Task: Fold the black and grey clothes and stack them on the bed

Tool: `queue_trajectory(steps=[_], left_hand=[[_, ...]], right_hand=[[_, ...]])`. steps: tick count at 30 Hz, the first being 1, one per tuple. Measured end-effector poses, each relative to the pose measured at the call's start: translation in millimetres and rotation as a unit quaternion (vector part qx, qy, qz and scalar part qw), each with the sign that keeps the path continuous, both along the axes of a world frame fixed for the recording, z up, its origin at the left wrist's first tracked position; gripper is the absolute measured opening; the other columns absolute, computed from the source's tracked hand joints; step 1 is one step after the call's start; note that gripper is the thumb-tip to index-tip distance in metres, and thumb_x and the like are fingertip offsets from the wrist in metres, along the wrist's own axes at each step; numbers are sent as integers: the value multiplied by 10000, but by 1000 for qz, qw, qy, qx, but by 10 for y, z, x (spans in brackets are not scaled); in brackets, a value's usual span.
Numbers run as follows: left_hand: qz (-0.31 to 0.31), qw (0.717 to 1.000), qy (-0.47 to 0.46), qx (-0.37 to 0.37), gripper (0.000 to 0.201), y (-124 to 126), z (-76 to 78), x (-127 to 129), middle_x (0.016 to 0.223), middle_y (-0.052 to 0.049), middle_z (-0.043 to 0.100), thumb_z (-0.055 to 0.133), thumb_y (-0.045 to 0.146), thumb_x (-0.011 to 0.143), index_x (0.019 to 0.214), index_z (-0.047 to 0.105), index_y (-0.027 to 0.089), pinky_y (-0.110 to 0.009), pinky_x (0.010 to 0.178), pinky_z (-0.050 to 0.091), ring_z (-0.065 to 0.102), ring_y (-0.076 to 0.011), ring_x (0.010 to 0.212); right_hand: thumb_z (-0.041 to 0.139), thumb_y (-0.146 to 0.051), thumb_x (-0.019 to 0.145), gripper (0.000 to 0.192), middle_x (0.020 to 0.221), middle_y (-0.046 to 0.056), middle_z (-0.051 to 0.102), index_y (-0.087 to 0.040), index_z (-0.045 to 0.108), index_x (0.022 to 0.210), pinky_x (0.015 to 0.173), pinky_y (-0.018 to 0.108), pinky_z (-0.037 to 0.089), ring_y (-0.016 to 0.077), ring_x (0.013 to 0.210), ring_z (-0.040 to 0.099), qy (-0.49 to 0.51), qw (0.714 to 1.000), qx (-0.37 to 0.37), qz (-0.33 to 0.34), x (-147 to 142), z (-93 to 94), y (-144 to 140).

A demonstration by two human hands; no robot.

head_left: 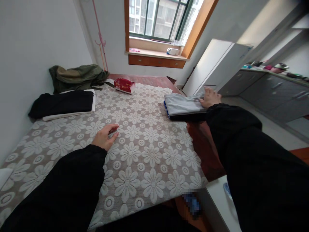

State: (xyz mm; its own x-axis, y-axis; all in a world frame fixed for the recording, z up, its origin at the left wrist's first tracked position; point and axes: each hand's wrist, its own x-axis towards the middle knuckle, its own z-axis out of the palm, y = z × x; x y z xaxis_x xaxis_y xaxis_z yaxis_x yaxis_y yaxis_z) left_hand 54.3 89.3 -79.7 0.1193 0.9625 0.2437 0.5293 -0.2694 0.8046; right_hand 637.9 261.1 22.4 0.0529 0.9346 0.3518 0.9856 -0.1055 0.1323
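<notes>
Right of centre in the frame, the right hand (pixel 210 97) lies flat, fingers spread, gripping nothing, on the near-side end of the folded grey fabric bundle (pixel 182 104), long axis running leftward; left hand (pixel 105 136) rests open on the floral lace bedspread (pixel 149 154), well apart.

White walls (pixel 36 38) close in a small room. A window (pixel 159 17) with dark green bars and a wooden frame looks onto apartment blocks and lets in soft daylight; below it runs a wooden sill (pixel 154 54) with drawers. A pink coat stand (pixel 100 38) leans in the corner. A white fridge (pixel 214 66) stands right of the window, beside grey cabinets (pixel 270 90) under a cluttered counter. The floor (pixel 277 129) is pale, and a flower-patterned lace cover (pixel 145 154) tops reddish wood (pixel 205 151)
</notes>
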Motion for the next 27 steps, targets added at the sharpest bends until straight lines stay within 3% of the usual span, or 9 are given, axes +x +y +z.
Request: queue_trajectory(steps=[3, 7, 11, 14, 17, 22, 27], left_hand=[[-2, 1000, 0, 6, 403, 4, -11, 5, 1252, -118, 689, 617, 433, 884, 1198, 665, 185, -503, 1076, 555, 695, -281, 1100], [0, 1000, -8, 13, 374, 4, -23, 11, 1245, -111, 689, 617, 411, 886, 1183, 675, 190, -491, 1069, 562, 701, -271, 1082], [-8, 1000, -11, 17, 351, 3, -25, 8, 1255, -114, 682, 622, 394, 886, 1163, 682, 187, -475, 1065, 565, 699, -267, 1086], [-14, 1000, -12, 15, 349, 2, -23, 1, 1263, -116, 677, 630, 397, 881, 1154, 687, 187, -481, 1064, 566, 698, -272, 1085], [-15, 1000, -10, 15, 350, 1, -17, -5, 1265, -115, 676, 626, 400, 883, 1152, 689, 186, -481, 1064, 566, 698, -269, 1083], [-19, 1000, 4, 12, 353, -2, 2, -12, 1274, -117, 673, 618, 390, 889, 1162, 687, 178, -475, 1063, 570, 693, -266, 1091], [-19, 1000, 10, 23, 334, -2, -11, -12, 1266, -112, 677, 611, 382, 894, 1148, 694, 181, -471, 1047, 580, 695, -264, 1083]], right_hand=[[451, -478, 1026, 638, 1587, 239, 415, -146, 383, 1568, 1144, 534, 340, 366, 1432, 423, 15, 998, -14, 61, -340, -45, -18], [316, -660, 1002, 723, 1658, 129, 354, -253, 344, 1598, 1183, 688, 247, 418, 1485, 341, 37, 984, -152, 82, -720, -332, -86], [311, -732, 963, 835, 1708, 123, 235, -237, 267, 1634, 1166, 787, 104, 495, 1528, 186, 14, 977, -201, 67, -820, -470, -125], [327, -741, 952, 833, 1703, 117, 254, -243, 308, 1619, 1185, 769, 89, 481, 1534, 192, 35, 974, -215, 55, -871, -372, -81], [289, -735, 964, 806, 1724, 93, 189, -281, 271, 1629, 1203, 743, 112, 430, 1559, 161, 77, 973, -197, 88, -1066, -327, -48], [333, -743, 948, 871, 1743, 90, 72, -278, 150, 1661, 1203, 739, 101, 435, 1573, 70, 93, 968, -203, 117, -1449, -581, -112], [321, -748, 940, 894, 1744, 87, 57, -268, 117, 1666, 1205, 732, 108, 442, 1571, 67, 65, 972, -196, 115, -1472, -710, -136]])
